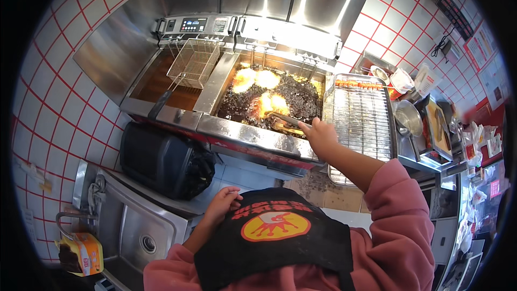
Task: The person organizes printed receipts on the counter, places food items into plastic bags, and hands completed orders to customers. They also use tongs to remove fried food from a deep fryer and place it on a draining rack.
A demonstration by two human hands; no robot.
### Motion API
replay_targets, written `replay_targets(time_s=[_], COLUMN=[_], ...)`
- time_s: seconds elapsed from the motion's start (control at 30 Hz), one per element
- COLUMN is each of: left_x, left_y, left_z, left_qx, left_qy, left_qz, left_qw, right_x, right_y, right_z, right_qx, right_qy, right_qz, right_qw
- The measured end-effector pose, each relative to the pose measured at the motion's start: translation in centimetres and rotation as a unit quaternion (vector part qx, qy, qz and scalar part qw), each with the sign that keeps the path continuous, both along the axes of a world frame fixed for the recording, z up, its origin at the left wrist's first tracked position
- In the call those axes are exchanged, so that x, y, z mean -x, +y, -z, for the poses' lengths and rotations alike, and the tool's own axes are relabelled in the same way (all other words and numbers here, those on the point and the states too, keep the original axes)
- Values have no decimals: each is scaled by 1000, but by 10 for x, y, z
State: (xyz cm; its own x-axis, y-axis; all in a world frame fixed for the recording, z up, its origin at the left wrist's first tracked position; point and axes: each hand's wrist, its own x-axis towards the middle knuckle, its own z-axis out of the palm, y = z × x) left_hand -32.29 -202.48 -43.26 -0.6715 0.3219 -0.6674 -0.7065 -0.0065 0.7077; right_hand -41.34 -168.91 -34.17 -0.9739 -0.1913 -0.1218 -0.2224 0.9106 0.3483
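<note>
My right hand (322, 137) grips metal tongs (288, 120) over the right fryer vat, with their tips at a golden fried piece (274, 104) in dark, bubbling oil (297, 93). Two more bright golden pieces (256, 80) float farther back in the vat. Some yellow pieces (288, 128) lie near the front edge below the tongs. Beside the black apron (282, 246), my left hand (224, 203) is held with its fingers curled; whether something small is between the fingertips, I cannot tell.
An empty wire fry basket (196, 62) rests over the left vat (161, 74). Right of the fryer, a wire rack on a tray (359, 117) bears a red skewer (359, 84). A saucepan (408, 117) stands beyond. Behind on the left are a black bin (155, 157) and steel sink (141, 226).
</note>
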Motion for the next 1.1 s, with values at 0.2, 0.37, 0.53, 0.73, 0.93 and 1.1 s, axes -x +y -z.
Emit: replay_targets(time_s=[0.2,0.37,0.53,0.73,0.93,1.1], left_x=[8,11,7,8,16,17], left_y=[-3,-4,-11,-17,-22,-32], left_z=[-1,2,9,11,16,16], left_qx=[-10,-3,-2,-9,-16,0], left_qy=[3,-1,-6,-6,-4,-10], left_qz=[8,26,17,7,25,23], left_qw=[1000,1000,1000,1000,1000,1000], right_x=[13,43,47,53,70,77], right_y=[-26,-48,-44,-27,-31,-24], right_z=[45,76,72,84,96,87], right_qx=[8,-2,96,73,54,176], right_qy=[55,73,9,105,91,-10], right_qz=[28,65,132,132,159,254], right_qw=[998,995,986,983,982,951])
